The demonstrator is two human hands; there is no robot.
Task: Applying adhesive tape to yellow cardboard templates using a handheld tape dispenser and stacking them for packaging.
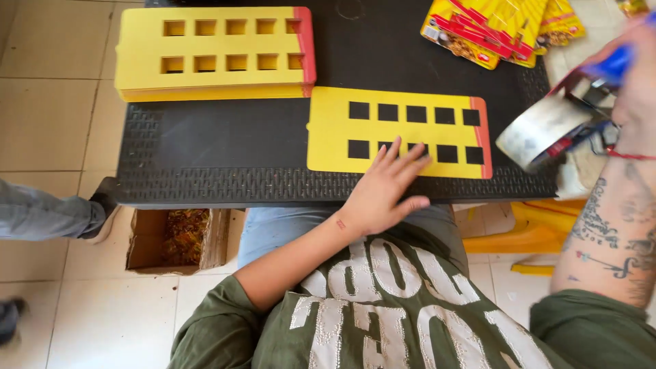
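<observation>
Nearest the camera, my left hand [386, 186] lay flat with fingers spread, gripping nothing and pressing the lower edge of a yellow punched card [400, 132] with a red end strip, which rested on the black table [225, 150]. My right hand [632, 96], raised at the right edge, held a tape dispenser [557, 123]; how its fingers were set, I could not tell. Below the table edge stood an open cardboard box [174, 239]. Farther back lay a stack of identical cards [215, 51], with printed packets [502, 27] at top right.
</observation>
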